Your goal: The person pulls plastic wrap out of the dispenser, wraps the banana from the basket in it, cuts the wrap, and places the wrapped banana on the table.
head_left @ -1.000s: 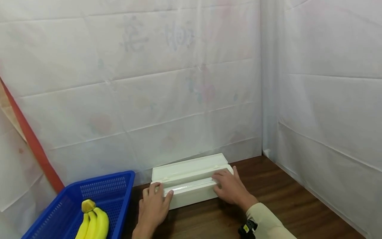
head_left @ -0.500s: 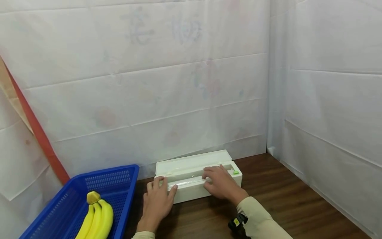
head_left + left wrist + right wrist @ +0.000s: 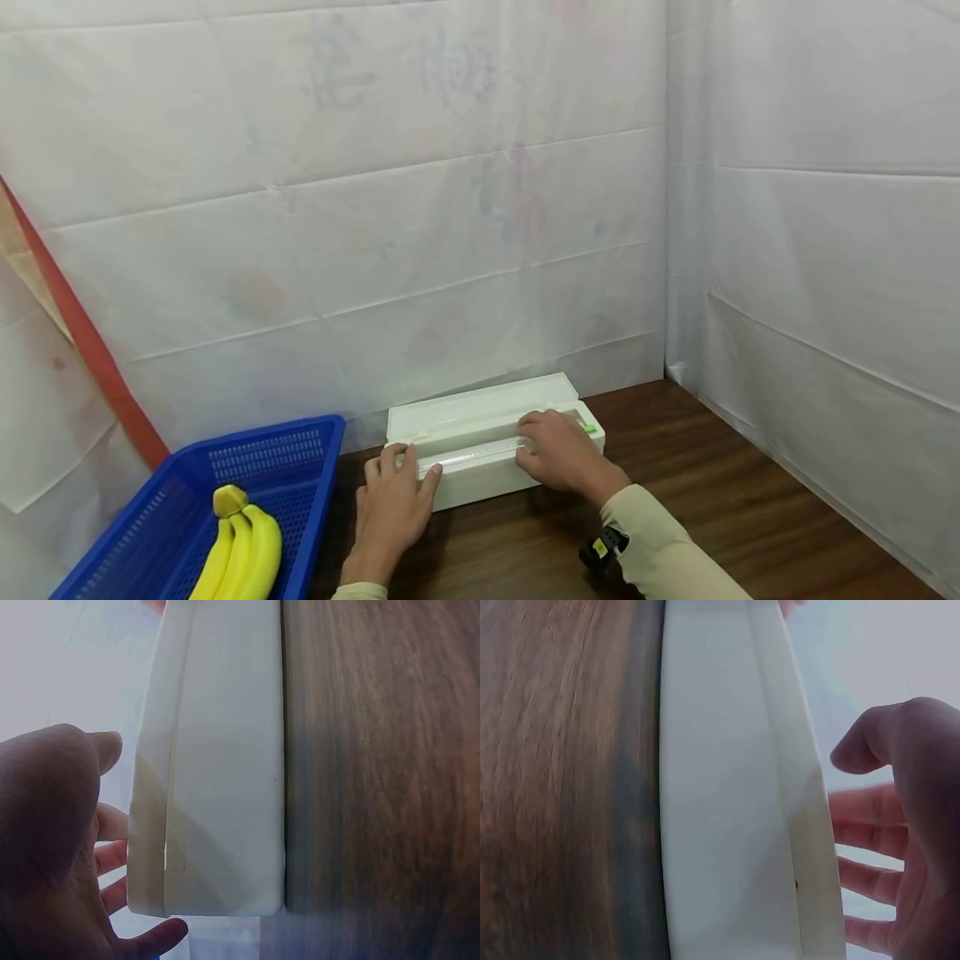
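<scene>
A long white cling film box (image 3: 483, 482) stands on the table with its lid (image 3: 483, 402) raised at the back. Shiny clear film (image 3: 472, 455) lies along its inside. My left hand (image 3: 392, 507) rests at the box's left end, fingers loosely bent over the top. Over the right part of the opening is my right hand (image 3: 562, 452), its fingertips at the film; what they touch there is hidden. A small green piece (image 3: 589, 428) shows at the box's right end. In both wrist views, thumb and fingers are spread apart beside the box's white wall (image 3: 225, 765).
At the left, a blue plastic basket (image 3: 327, 483) holds a bunch of yellow bananas (image 3: 247, 542). The dark wooden table (image 3: 675, 450) meets a white sheet wall (image 3: 480, 275) behind the box and another sheet (image 3: 825, 275) at the right.
My right hand has moved left from the box's right end along the opening, then slightly back. The green piece has come into view. My left hand stays at the left end.
</scene>
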Motion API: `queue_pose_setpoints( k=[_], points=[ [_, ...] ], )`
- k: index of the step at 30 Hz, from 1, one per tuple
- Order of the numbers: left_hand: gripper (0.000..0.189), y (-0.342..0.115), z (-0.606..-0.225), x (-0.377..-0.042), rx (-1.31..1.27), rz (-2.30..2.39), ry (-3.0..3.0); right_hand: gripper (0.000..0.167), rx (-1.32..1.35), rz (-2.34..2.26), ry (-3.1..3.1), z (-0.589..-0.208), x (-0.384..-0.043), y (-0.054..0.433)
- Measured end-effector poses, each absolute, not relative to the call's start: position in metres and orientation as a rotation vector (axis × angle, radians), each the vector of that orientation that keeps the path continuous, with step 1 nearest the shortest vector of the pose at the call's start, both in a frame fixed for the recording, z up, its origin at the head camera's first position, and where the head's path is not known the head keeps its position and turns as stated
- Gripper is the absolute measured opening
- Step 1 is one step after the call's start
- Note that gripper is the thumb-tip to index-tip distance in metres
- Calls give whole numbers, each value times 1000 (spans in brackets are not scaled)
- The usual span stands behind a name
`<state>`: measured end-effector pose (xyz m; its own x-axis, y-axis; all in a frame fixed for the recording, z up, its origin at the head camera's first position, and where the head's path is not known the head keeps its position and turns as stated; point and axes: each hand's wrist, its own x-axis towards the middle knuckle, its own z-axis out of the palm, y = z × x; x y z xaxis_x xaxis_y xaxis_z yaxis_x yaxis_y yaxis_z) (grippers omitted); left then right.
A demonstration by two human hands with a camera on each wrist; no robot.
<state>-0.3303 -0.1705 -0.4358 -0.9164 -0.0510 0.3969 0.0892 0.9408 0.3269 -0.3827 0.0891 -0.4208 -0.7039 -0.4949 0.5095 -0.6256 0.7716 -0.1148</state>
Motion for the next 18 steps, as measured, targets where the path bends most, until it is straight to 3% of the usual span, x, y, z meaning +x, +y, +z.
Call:
queue_pose_setpoints(
  k=[7, 18],
  points=[
    [60, -171, -436, -329, -36, -475, -2672, 30, 976, 476, -2514, -431, -380, 76],
    [60, -170, -437, -330, -36, -473, -2665, 33, 862, 356, -2483, -440, -377, 66]
  ],
)
